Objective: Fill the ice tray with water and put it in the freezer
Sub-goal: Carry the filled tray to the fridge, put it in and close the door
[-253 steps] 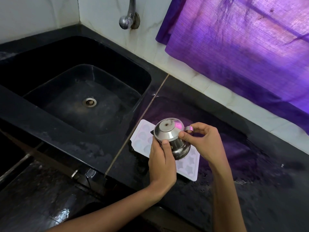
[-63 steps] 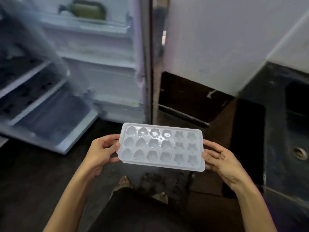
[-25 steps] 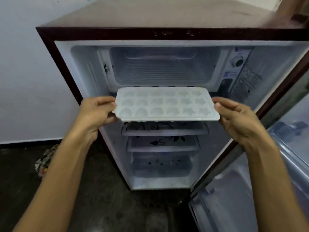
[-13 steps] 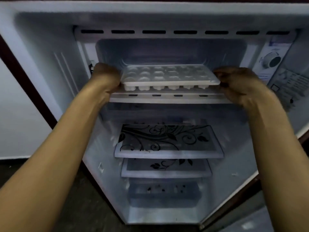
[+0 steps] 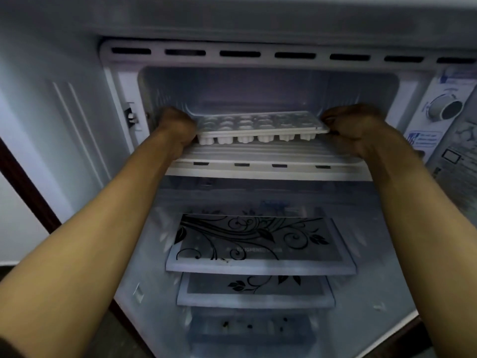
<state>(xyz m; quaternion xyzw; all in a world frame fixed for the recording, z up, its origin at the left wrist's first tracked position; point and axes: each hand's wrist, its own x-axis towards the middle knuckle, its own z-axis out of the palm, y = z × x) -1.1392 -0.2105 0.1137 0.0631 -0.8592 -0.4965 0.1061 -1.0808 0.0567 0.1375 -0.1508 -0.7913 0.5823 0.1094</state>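
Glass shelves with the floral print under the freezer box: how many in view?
2. The upper shelf sits mid-compartment below the freezer floor; the lower shelf lies directly beneath it, mostly covered by the upper. A dim bin below may hide more.

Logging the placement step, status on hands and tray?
Left hand and right hand each grip an end of the ice tray. Tray level, at freezer compartment mouth. Nothing in the way.
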